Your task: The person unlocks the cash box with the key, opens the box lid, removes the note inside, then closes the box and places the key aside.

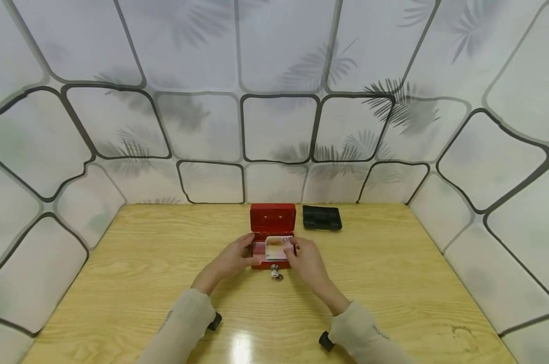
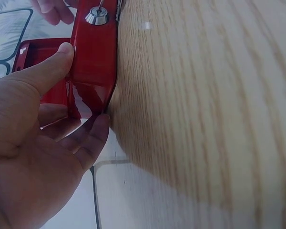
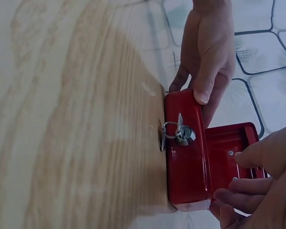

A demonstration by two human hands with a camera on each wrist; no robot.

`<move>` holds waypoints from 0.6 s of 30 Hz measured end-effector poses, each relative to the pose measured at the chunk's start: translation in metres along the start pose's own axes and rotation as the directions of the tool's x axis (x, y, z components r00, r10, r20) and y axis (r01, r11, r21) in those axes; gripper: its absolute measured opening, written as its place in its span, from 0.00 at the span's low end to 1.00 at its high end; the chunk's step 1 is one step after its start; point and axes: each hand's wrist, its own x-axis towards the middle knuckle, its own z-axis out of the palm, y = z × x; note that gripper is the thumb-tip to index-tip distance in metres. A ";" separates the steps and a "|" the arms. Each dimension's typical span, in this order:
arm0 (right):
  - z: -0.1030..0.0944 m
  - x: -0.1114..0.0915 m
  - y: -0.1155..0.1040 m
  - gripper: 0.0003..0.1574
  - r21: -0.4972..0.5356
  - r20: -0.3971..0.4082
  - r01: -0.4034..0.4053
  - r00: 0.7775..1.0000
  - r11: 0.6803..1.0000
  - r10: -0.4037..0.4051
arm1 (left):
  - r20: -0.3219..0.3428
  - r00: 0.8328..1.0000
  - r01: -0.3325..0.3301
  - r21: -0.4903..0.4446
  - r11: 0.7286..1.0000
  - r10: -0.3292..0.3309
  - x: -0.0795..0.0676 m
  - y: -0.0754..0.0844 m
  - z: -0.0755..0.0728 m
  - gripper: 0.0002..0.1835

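A red cash box stands on the table with its lid raised at the back. Inside lies a stack of pale orange and white banknotes, with pinkish paper to its left. My left hand grips the box at its left end, thumb on the front rim, fingers against the side. Over the right end is my right hand, its thumb over the banknotes' right edge. In the right wrist view, nothing shows between its thumb and loosely bent fingers. Keys hang from the front lock.
A black closed case lies behind and right of the box. The wooden table is bordered by a patterned cloth at the back and sides.
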 end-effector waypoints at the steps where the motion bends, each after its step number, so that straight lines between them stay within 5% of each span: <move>1: 0.001 0.000 0.000 0.20 -0.012 -0.005 0.010 1.000 1.000 -0.010 | -0.001 1.000 -0.002 -0.001 1.000 0.002 0.000 0.000 0.000 0.41; 18: 0.025 -0.012 -0.019 0.23 -0.189 -0.039 -0.025 0.999 0.982 0.018 | -0.003 1.000 0.023 -0.006 1.000 -0.023 -0.001 0.003 0.000 0.40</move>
